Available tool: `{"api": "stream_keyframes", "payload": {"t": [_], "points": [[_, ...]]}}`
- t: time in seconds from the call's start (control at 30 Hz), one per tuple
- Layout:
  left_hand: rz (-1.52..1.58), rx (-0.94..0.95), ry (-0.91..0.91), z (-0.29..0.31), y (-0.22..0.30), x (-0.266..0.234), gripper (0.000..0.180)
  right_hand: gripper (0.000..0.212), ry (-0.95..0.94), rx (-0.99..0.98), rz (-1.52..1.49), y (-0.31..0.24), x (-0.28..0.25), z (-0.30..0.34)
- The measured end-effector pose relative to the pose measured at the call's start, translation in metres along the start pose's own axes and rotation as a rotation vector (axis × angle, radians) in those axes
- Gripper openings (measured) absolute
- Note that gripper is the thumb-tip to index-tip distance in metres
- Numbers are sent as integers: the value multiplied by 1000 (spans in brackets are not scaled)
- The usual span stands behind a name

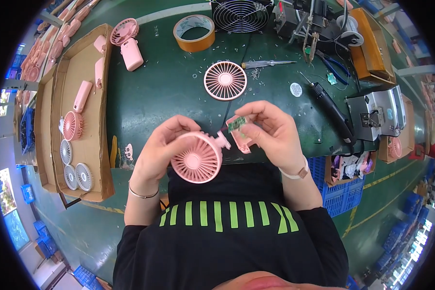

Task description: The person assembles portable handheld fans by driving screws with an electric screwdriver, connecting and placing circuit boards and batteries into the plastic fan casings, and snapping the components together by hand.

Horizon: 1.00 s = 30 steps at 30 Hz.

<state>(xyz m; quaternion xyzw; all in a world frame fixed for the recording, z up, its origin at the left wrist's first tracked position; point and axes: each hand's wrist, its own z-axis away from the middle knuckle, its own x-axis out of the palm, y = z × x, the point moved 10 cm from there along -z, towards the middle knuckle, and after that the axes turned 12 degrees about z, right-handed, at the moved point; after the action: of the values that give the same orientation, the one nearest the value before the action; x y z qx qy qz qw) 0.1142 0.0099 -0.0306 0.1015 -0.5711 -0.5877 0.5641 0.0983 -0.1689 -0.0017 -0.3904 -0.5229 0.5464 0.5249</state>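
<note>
My left hand (pixel 171 142) grips a pink fan head (pixel 195 158) by its round rim, the slatted grille tilted up towards me. A short pink neck (pixel 221 141) sticks out of its right side. Close by, my right hand (pixel 270 130) pinches a pink handle shell (pixel 241 140) with a small green circuit board (pixel 237 124) at its top. The neck and the shell lie near each other; whether wires join them I cannot tell. Beyond my hands, a loose pink fan grille (pixel 225 80) lies flat on the green bench.
A cardboard tray (pixel 108 169) with fan parts stands at left, beside a whole pink fan (pixel 132 54). Tape roll (pixel 194 44), screwdriver (pixel 261 64) and black fan (pixel 241 17) lie at the back. Right are an electric screwdriver (pixel 331 108), pliers (pixel 334 67) and a metal device (pixel 372 116).
</note>
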Motion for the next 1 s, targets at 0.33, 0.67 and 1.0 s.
{"api": "stream_keyframes", "payload": {"t": [0.33, 0.67, 1.0], "points": [[-174, 34, -189, -16, 14, 74, 15, 20, 68, -386, 449, -48, 11, 22], [-151, -164, -144, 6, 13, 92, 10, 9, -43, -518, 566, -62, 14, 33], [-290, -315, -781, 20, 1, 136, 4, 13, -594, -762, 758, -79, 48, 72]]}}
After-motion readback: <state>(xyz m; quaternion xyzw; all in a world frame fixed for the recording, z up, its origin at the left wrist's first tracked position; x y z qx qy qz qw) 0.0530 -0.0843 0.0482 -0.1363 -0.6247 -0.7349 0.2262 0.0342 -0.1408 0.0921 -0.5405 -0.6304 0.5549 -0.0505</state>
